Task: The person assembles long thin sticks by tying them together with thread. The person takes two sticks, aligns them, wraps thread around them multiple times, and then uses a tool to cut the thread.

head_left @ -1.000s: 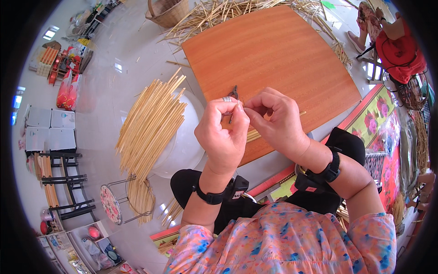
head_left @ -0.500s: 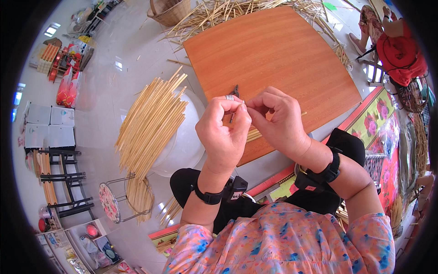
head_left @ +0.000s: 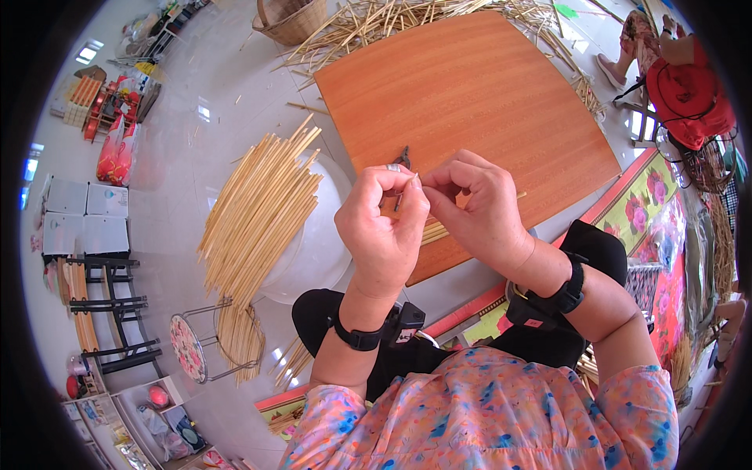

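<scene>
My left hand (head_left: 384, 227) and my right hand (head_left: 478, 204) are held close together above the near edge of an orange-brown wooden board (head_left: 462, 94). Both pinch, thumb against forefinger, and the fingertips almost meet. Whatever lies between them is too small to make out. Under my hands, a few straw-coloured stalks (head_left: 435, 232) lie on the board. A dark-handled hand tool, perhaps pliers or cutters (head_left: 404, 157), rests just beyond my left fingers, partly hidden by them.
Left of the board, a thick bundle of stalks (head_left: 254, 207) lies across a white round stool or tub (head_left: 313, 251). Loose stalks (head_left: 376, 27) and a wicker basket (head_left: 291, 22) are at the far side. A person sits at the far right near a red hat (head_left: 685, 98).
My left fingertips have shifted very slightly left, and the gap to my right fingertips has widened a little. Both hands keep their pinch.
</scene>
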### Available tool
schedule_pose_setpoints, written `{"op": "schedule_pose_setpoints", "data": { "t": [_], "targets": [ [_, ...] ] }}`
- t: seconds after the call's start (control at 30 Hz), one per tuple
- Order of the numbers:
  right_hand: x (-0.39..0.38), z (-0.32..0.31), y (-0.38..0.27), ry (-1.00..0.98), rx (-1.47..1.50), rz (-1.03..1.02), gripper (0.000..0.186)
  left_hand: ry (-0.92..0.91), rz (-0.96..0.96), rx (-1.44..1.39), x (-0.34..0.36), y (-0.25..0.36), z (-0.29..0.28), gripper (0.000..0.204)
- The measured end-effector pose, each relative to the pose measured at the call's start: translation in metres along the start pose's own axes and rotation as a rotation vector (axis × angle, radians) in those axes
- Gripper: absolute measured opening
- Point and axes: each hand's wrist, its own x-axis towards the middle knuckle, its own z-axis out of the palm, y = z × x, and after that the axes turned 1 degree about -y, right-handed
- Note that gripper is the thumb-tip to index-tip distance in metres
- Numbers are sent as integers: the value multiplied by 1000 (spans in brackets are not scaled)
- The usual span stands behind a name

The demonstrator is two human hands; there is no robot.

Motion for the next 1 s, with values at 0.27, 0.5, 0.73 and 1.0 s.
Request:
{"op": "schedule_pose_setpoints", "data": {
  "t": [0.27,0.5,0.73,1.0],
  "targets": [
    [0,1,2,5,-9,-19,7,0,6,-17,0,0,0,9],
    [-1,1,2,8,2,-37,7,-4,-1,-24,0,0,0,9],
    [-1,1,3,7,4,-52,7,5,-37,-25,-1,1,0,10],
    [-1,0,3,17,14,-59,7,-9,-24,-22,-1,0,0,11]
  ]
}}
